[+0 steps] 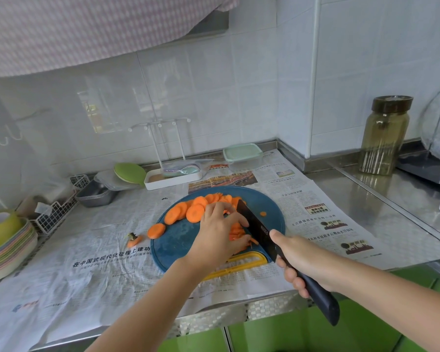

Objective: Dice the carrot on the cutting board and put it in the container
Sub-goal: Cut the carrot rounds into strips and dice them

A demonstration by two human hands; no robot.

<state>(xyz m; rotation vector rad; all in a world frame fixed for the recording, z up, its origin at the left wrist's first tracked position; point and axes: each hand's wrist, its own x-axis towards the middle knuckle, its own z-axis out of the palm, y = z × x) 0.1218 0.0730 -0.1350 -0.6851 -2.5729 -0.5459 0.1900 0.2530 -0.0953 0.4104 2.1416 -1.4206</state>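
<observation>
A round blue cutting board (178, 240) with a yellow handle lies on newspaper. Several orange carrot slices (188, 210) are spread over its far half. My left hand (217, 229) presses with curled fingers on a small stack of carrot slices (236, 232) near the board's middle. My right hand (302, 260) grips the dark handle of a black knife (254, 224), whose blade stands on the board right beside the left fingers. One slice (156, 230) sits at the board's left edge. A clear container with a pale green lid (243, 156) stands closed at the back.
A carrot top (134, 240) lies on the newspaper left of the board. A white tray (172, 177), green lid (128, 172) and metal tins (97, 194) stand behind. Stacked plates (8, 245) are at far left, a glass jar (385, 135) at right.
</observation>
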